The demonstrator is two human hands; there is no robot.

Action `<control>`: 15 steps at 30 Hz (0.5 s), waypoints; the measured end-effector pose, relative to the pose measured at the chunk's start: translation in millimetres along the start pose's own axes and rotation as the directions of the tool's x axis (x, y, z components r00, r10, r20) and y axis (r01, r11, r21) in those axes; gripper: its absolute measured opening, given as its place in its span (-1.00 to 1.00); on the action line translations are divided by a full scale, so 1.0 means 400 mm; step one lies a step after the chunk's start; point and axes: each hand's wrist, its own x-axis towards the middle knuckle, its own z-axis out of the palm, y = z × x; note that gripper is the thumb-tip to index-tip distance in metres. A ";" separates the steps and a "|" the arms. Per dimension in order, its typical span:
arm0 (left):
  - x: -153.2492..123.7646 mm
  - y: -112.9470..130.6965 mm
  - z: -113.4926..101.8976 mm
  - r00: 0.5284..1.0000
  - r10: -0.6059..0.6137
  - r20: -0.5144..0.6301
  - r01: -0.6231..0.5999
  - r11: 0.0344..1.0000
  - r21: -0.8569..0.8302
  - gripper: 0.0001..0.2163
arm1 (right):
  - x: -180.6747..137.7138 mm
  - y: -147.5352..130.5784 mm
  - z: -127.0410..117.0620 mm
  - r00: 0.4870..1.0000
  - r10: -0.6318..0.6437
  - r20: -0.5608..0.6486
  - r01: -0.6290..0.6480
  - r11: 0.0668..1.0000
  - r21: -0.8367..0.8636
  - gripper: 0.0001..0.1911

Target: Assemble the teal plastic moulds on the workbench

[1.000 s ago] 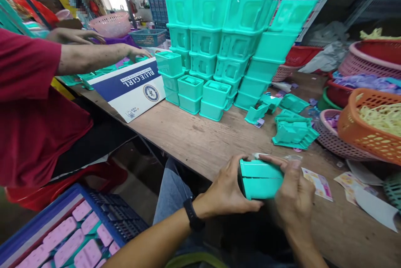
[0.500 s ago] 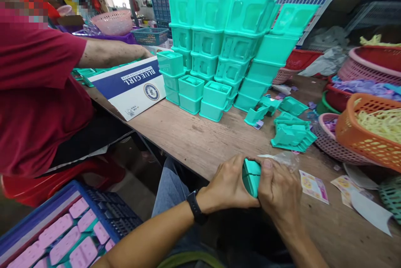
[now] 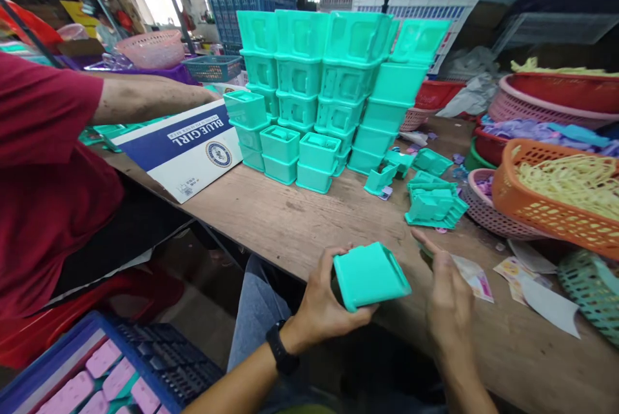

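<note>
One teal plastic box (image 3: 370, 275) sits in one left hand (image 3: 323, 298); one right hand (image 3: 447, 295) is beside it. Two sticker sheets (image 3: 471, 275) lie near right. One orange basket (image 3: 541, 207) stands far right.

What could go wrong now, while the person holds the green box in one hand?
1. Only the left hand holds the green box, near the table edge; it might slip to the floor.
2. The right hand is open, close to the stickers; it may brush them away.
3. The tall stack of boxes leans slightly; a knock could topple it.
</note>
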 end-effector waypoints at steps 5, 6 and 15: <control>-0.045 -0.039 -0.024 0.994 0.105 -0.016 -0.106 0.983 -0.149 -0.28 | -0.043 0.044 0.036 0.864 0.445 0.236 -0.500 0.700 0.510 -0.21; -0.054 -0.044 -0.019 0.993 0.117 -0.015 -0.118 0.982 -0.146 -0.28 | -0.054 0.037 0.046 0.827 0.470 0.309 -0.556 0.600 0.575 -0.22; -0.078 -0.028 -0.014 0.960 0.266 0.083 -0.278 0.925 0.258 -0.08 | -0.080 -0.019 0.045 0.925 0.312 0.218 -0.380 0.717 0.585 -0.16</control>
